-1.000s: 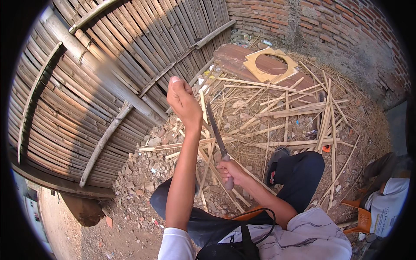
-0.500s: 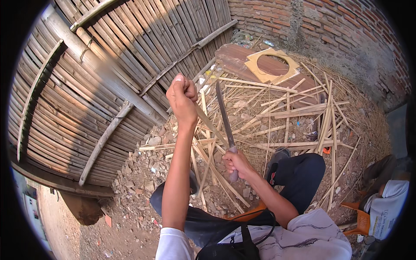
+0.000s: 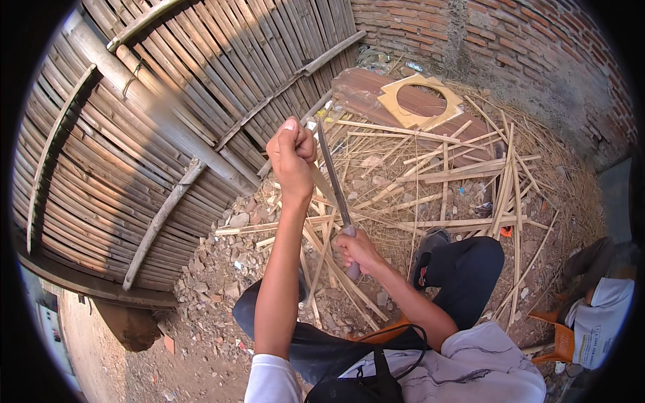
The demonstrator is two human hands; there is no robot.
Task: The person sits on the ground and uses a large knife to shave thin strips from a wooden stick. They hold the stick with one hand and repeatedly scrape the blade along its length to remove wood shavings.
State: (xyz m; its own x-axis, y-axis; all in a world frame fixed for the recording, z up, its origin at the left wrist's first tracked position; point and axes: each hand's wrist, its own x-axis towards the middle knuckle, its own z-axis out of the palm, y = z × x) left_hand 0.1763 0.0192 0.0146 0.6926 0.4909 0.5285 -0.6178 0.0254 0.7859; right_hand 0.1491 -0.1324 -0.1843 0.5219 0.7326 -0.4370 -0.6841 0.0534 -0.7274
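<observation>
My left hand (image 3: 293, 159) is raised at the centre and closed around the upper end of a pale bamboo strip (image 3: 325, 186). The strip slants down and right from the fist toward the knife. Lower and to the right, my right hand (image 3: 358, 251) grips the handle of a long knife (image 3: 334, 173). Its dark, narrow blade points up and away, lying close along the right side of the strip. Whether the edge touches the strip I cannot tell. The strip's lower end is hard to make out near the right hand.
Split bamboo strips (image 3: 463, 171) lie crossed over rubble and dry straw ahead. Behind them are a brown board (image 3: 356, 91) and a yellowish panel with a round hole (image 3: 392, 104). A bamboo-slat wall (image 3: 201, 87) stands left, a brick wall (image 3: 517, 50) far right. Another person (image 3: 601, 316) sits at right.
The left hand has shifted slightly right and down with the strip. The knife has swung left, its blade now close against the strip, and the right hand has moved a little left.
</observation>
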